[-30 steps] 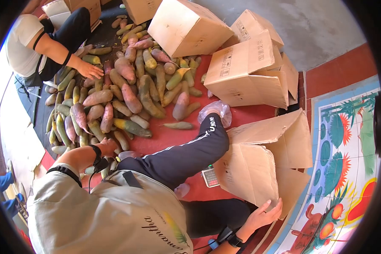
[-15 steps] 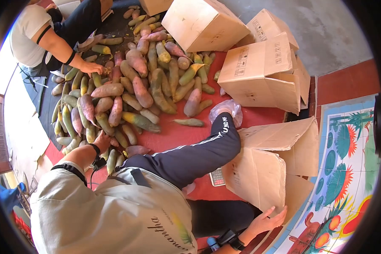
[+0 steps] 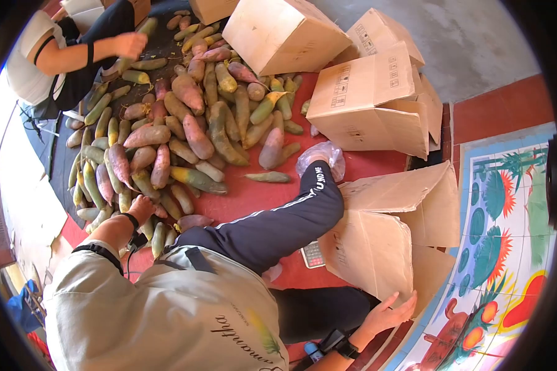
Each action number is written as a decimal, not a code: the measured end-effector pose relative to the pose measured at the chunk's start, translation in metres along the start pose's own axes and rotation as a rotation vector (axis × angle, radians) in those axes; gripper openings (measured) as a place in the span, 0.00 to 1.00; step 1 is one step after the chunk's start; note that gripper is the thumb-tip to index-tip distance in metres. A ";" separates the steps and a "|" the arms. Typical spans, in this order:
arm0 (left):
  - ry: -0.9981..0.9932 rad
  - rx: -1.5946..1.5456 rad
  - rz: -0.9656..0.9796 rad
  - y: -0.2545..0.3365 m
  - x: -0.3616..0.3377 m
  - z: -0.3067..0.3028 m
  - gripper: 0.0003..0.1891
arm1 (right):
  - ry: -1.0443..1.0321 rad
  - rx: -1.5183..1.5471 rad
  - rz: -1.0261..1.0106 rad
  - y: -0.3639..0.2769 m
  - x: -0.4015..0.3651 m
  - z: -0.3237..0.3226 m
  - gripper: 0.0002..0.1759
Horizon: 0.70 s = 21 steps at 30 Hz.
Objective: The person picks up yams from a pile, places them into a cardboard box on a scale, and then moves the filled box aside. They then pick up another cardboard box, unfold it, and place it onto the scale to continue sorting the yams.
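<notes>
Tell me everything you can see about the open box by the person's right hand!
The open box looks like plain brown cardboard, with creases and faint marks on one side. Its flaps spread unevenly. It stands between the red floor and the painted tiles, beside a small keypad. The right hand seems to touch its lower edge. I can't tell whether anything is inside.

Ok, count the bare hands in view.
3: wearer's left hand at long green-and-pink root vegetables, right hand against open brown cardboard box, co-worker's hand upper left. Others may be hidden.
</notes>
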<state>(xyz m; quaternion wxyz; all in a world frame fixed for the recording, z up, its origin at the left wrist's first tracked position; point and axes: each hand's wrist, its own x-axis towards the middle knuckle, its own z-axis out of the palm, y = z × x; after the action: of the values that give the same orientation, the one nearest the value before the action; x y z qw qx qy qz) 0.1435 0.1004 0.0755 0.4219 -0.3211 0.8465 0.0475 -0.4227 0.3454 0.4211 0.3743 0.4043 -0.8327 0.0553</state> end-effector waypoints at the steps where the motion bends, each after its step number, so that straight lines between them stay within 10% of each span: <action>1: 0.009 0.007 0.004 -0.002 0.001 -0.003 0.14 | -0.009 0.001 0.011 -0.001 0.000 -0.001 0.22; 16: -0.339 -0.134 0.008 -0.027 -0.004 -0.137 0.34 | 0.011 0.154 0.093 -0.009 0.002 -0.005 0.23; 21: 0.071 -0.507 -0.071 -0.059 -0.007 -0.207 0.37 | 0.053 0.123 0.061 -0.016 0.000 -0.012 0.24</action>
<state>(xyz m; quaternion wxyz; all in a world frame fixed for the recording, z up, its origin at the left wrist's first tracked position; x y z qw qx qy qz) 0.0392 -0.0150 0.2248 0.2992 -0.4478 0.8100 0.2321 -0.4045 0.3396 0.4265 0.3690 0.3993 -0.8294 0.1284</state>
